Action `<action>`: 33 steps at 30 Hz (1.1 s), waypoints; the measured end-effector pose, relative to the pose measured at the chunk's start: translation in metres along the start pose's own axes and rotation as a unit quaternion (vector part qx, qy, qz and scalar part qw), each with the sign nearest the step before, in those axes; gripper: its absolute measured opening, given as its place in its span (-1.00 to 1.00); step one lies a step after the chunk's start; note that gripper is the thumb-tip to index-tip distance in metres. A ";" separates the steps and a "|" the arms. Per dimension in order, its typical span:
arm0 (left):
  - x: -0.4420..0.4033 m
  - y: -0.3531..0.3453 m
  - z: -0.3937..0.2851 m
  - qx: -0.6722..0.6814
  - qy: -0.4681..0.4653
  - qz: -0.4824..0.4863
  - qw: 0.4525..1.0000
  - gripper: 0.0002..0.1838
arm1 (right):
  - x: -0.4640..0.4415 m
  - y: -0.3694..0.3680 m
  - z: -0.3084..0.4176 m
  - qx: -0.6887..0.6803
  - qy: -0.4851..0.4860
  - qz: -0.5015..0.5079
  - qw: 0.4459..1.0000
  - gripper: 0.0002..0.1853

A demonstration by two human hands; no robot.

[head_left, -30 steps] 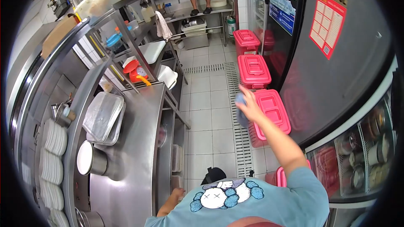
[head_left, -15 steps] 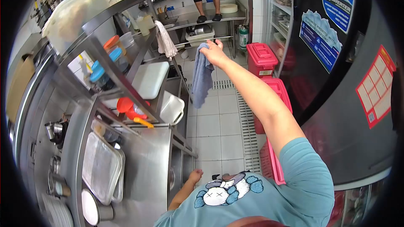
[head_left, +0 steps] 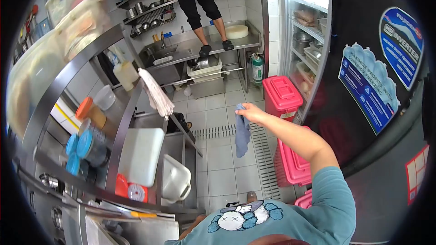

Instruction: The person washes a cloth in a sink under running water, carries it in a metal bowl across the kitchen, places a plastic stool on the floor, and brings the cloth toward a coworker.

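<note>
My right hand [head_left: 247, 112] is stretched out ahead of me over the aisle, its fingers closed on the top of a blue-grey cloth [head_left: 243, 136]. The cloth hangs down freely above the floor tiles and the drain grate [head_left: 265, 163]. Only a bit of my left arm [head_left: 192, 227] shows, low beside my shirt and close to the steel counter; the fingers of that hand cannot be made out.
A person [head_left: 200, 9] stands on the far steel counter [head_left: 181, 53], holding a tray. Pink lidded bins [head_left: 282, 91] line the right side, by a glass-door fridge [head_left: 309, 41]. Left, a steel shelf holds jars, a white board [head_left: 141, 154], a red scale [head_left: 136, 192] and a hanging towel [head_left: 154, 94].
The view has moved forward along the aisle. My right hand swung up and out from beside the bins with the cloth, and is now lower than half a second ago. The other person's tray has come into view.
</note>
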State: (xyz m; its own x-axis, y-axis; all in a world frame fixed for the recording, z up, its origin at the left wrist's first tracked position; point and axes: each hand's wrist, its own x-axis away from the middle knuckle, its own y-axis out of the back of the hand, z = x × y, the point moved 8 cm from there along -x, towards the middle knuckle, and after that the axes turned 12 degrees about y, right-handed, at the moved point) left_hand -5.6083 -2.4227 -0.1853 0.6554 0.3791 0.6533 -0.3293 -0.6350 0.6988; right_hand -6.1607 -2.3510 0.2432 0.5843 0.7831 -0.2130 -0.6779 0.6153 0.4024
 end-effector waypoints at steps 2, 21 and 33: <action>-0.028 0.027 -0.002 0.025 0.019 -0.010 0.999 -0.73 | -0.034 0.013 -0.026 -0.028 -0.016 0.019 0.999 -0.66; -0.373 0.661 -0.213 0.612 -0.100 -0.063 0.782 -0.09 | -0.514 0.201 -0.035 -0.184 0.143 -0.321 0.918 -0.70; -0.386 1.131 -0.361 0.609 -0.332 -0.150 0.704 -0.08 | -0.696 0.359 0.024 -0.242 0.170 -0.318 0.901 -0.51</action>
State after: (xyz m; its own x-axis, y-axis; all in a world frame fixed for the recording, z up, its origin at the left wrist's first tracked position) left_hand -6.4794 -3.0446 0.4578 0.8777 0.4780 -0.0333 0.4547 -0.8529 -0.2567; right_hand -6.8005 -2.6776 0.5572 0.8086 0.1895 -0.5571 -0.4171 0.8523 -0.3156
